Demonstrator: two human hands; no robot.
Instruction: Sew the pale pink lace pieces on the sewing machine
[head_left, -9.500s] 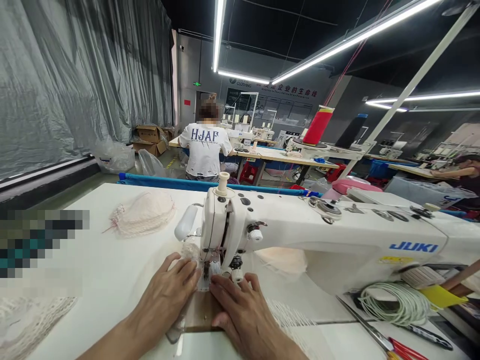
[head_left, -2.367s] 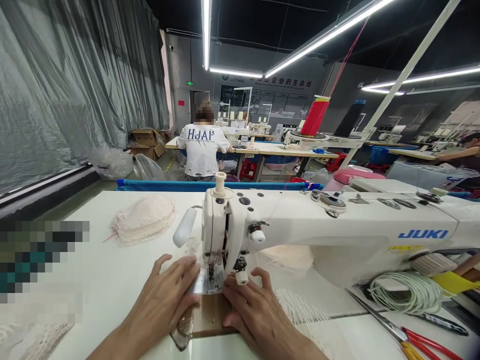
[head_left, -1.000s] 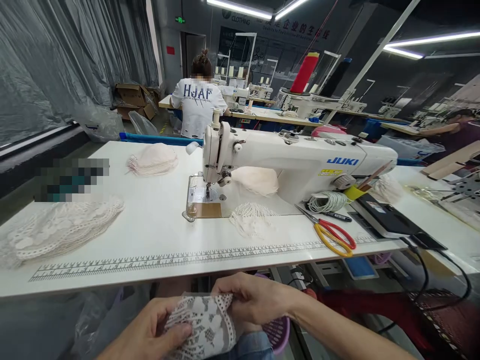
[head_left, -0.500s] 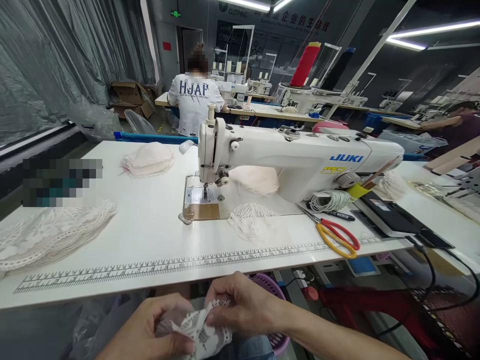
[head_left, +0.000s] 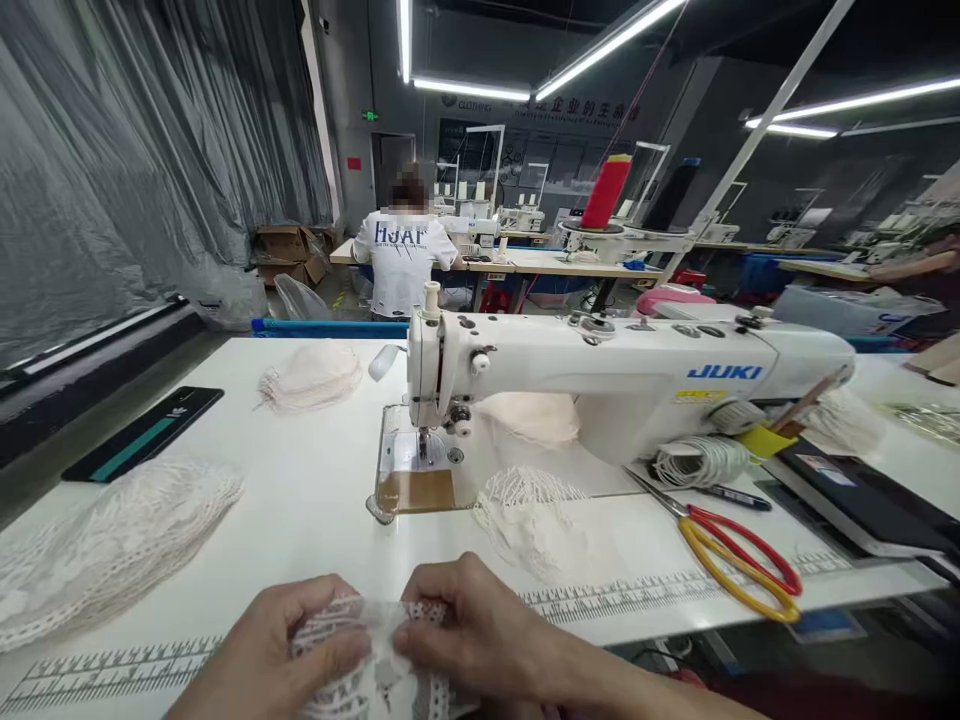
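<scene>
A piece of white lace fabric (head_left: 382, 665) is stretched between my two hands, low in the view at the table's front edge. My left hand (head_left: 292, 650) pinches its left side, thumb on top. On the other side, my right hand (head_left: 472, 630) grips the scalloped lace edge between thumb and fingers. Beyond them stands a white JUKI sewing machine (head_left: 630, 350), its needle and presser foot (head_left: 424, 448) above the metal plate. Another lace piece (head_left: 536, 520) lies just right of the plate, and a pale fabric piece (head_left: 529, 415) rests under the machine arm.
Stacked lace pieces (head_left: 127, 545) lie at the left, with a dark phone-like slab (head_left: 142, 435) behind. A pale stack (head_left: 311, 375) sits farther back. Scissors (head_left: 739, 560), coiled cord (head_left: 701, 462) and a black notebook (head_left: 862, 490) occupy the right. A person in white (head_left: 405, 255) sits ahead.
My hands and the lace have come up from below the table edge to the ruler's level. The camera view has tilted upward, and the lace is now spread flatter between my hands.
</scene>
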